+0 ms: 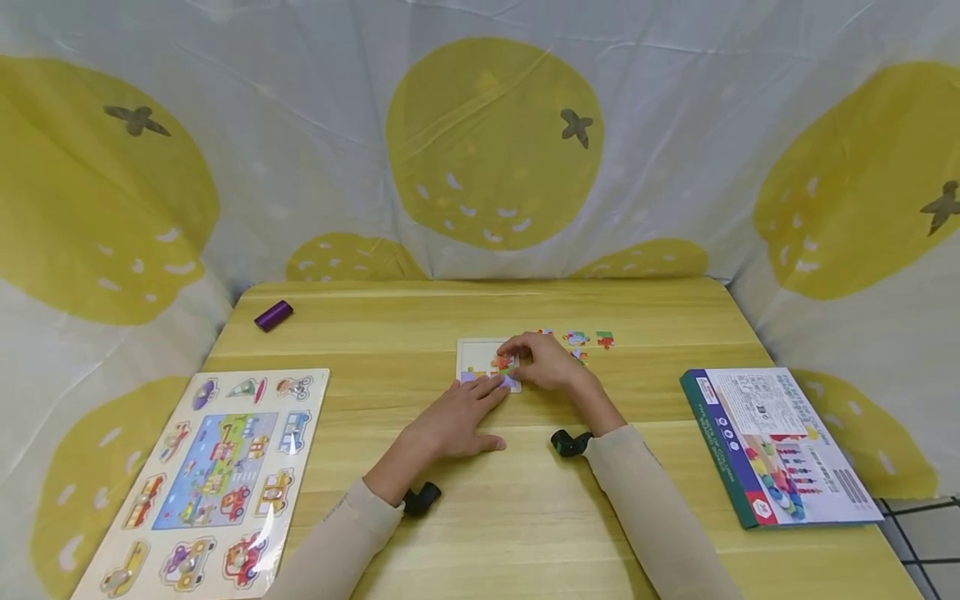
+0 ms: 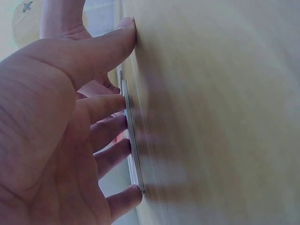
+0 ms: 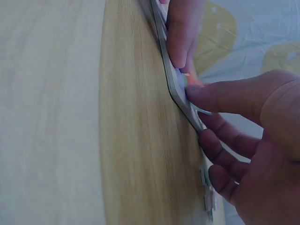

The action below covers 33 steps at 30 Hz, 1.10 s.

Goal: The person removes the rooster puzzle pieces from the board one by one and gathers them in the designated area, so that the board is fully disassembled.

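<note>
A small jigsaw tray with a pale rim lies on the table, with lilac pieces along its near side. My left hand rests its extended fingertips on the tray's near edge, thumb spread apart. At the tray's right side, my right hand has thumb and index finger bent around an orange-red jigsaw piece. In the right wrist view, the thumb touches the pieces just inside the tray's edge. The hands partly hide the tray's right and near parts.
Several loose jigsaw pieces lie right of the tray. A wooden picture puzzle board is at the left, a purple cylinder at the back left. A boxed set lies at the right. A fruit-print curtain surrounds the table.
</note>
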{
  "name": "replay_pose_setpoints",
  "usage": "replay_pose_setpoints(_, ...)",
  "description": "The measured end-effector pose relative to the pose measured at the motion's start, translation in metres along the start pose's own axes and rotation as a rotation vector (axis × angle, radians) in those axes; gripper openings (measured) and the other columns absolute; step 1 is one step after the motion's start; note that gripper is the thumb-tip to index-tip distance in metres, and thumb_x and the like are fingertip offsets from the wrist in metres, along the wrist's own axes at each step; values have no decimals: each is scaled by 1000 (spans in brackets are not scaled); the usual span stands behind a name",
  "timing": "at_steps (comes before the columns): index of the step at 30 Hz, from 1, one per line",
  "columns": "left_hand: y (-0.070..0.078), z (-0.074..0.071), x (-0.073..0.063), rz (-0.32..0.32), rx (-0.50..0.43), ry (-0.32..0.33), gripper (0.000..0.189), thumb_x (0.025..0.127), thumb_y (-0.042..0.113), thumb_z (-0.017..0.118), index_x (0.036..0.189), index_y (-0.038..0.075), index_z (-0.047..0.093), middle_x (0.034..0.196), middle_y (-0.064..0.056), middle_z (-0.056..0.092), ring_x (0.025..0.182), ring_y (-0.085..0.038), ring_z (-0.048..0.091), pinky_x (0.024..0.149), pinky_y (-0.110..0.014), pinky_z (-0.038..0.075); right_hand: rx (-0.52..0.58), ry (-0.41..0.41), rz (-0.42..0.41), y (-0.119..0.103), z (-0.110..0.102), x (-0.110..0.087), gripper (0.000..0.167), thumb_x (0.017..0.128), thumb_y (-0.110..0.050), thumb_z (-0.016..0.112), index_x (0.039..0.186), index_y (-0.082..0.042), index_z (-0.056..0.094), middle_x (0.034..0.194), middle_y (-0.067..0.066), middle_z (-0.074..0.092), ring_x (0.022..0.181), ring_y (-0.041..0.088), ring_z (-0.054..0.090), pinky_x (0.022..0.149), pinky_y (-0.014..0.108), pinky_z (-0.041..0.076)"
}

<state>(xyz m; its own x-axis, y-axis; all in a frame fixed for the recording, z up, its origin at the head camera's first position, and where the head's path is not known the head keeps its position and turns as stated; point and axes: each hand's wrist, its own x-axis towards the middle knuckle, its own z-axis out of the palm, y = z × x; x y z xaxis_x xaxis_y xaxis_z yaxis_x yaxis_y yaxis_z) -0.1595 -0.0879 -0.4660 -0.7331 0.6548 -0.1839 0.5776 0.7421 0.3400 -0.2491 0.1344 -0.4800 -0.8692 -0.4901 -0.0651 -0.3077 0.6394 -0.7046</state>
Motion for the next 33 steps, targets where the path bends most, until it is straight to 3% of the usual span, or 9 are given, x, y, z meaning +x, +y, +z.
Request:
replay_pose_setpoints(7, 0, 3, 3, 7, 15, 4, 87, 96, 58, 64, 164, 16, 29, 172, -4, 24, 158, -30, 26, 124, -62, 24, 40, 64, -14, 3, 1, 0, 22, 98, -6, 67, 115, -15, 77, 104, 3, 73, 94, 18, 65, 87, 37, 54)
replay_pose_setpoints(18, 0, 1, 5, 7, 23, 3, 86, 96, 57, 65, 164, 16, 30, 172, -5, 25, 158, -30, 27, 124, -62, 25, 120, 103, -34, 13, -3, -2, 17, 101, -13, 66, 113, -18, 77, 108, 2, 74, 99, 21, 68, 95, 42, 55)
replay_pose_setpoints(28, 0, 4, 4, 3, 10, 1, 85, 96, 56, 65, 164, 16, 31, 172, -5, 25, 158, -30, 26, 125, -61, 24, 167, 174, 29, 24, -20, -26, 18, 101, -11, 65, 113, -17, 76, 119, 5, 71, 99, 22, 67, 87, 37, 54)
replay_pose_setpoints(33, 0, 2, 2, 5, 3, 13, 86, 96, 55, 66, 164, 15, 31, 171, -5, 26, 157, -31, 27, 125, -61, 24, 190, 210, 74, 33, -34, -41, 18, 101, -10, 64, 116, -12, 74, 114, 9, 71, 95, 25, 67, 79, 32, 55)
